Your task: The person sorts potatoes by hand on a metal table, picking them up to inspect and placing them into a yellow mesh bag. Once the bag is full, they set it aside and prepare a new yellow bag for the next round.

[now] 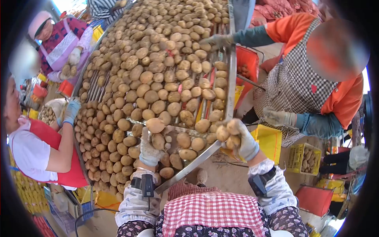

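Potatoes [151, 96] cover a broad metal-edged sorting table in front of me. My left hand [149, 152], in a pale work glove, is at the near end of the table with its fingers round a brown potato [158, 141]. A lighter potato [155, 125] sits just above that one, seemingly in the same grasp. Past the right corner of the table, my right hand [246, 143], also gloved, grips a bunch of potatoes [233, 142] against its fingers. Its palm side is partly hidden.
A metal rail [188, 166] edges the table's near side. Beyond my right hand stand a yellow bin [269, 143] and a yellow crate [295, 158] holding potatoes. Co-workers stand at both sides; one gloved hand [216, 40] reaches over the potatoes from the right.
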Tool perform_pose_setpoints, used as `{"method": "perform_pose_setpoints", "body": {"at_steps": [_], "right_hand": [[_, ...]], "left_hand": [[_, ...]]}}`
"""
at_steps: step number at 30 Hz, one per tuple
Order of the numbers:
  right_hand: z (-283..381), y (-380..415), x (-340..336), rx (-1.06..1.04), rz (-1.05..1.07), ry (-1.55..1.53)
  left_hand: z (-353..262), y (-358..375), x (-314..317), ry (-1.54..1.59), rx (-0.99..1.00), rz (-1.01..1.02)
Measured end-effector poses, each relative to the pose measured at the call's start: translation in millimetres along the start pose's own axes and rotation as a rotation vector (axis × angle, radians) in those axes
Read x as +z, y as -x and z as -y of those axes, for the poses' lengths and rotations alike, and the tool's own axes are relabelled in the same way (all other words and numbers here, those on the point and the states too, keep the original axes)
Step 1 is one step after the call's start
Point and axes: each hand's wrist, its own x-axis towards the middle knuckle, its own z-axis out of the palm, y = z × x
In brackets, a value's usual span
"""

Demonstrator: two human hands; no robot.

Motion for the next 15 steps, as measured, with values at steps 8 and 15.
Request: {"method": "perform_pose_setpoints", "body": {"at_steps": [8,15], "right_hand": [[-17.8,-165.1,31.9,-0.087,-0.404,0.451],[-4.2,-150.9,44.5,0.166,-0.314,0.595]], "left_hand": [[-19.2,56.5,-15.3,-0.082,0.042,-0.041],[-48.9,66.6,-49.0,-0.145,0.07,0.062]]}}
